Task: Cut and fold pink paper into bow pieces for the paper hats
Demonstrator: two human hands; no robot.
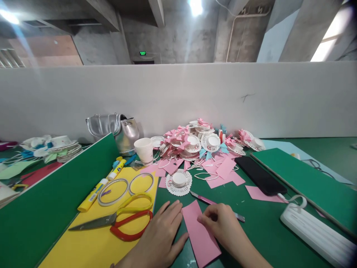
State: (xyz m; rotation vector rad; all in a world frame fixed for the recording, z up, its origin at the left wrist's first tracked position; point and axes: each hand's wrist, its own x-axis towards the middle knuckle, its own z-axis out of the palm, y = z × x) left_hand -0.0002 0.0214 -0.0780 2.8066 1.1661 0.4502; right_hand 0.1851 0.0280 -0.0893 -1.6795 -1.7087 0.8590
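Note:
A pink paper strip (pixel 201 234) lies slantwise on the green table in front of me. My left hand (pixel 164 232) rests flat at its left edge, fingers stretched out and thumb touching the paper's side. My right hand (pixel 223 227) has thumb and forefinger pinched at the paper's right edge, other fingers curled. Just beyond the paper lies a thin pink craft knife (pixel 205 199), partly hidden behind my right hand. A small white paper hat (pixel 179 182) with a lacy brim sits farther back. Left of my left hand are large scissors (pixel 114 219) with one yellow and one red handle.
Two tape rolls (pixel 113 192) and yellow glue sticks (pixel 93 195) lie on yellow paper. Behind stand stacked paper cups (pixel 144 150), a silver bag (pixel 125 134) and a heap of decorated paper hats (pixel 192 143). At right are a black phone (pixel 259 175) and a white mask (pixel 318 232).

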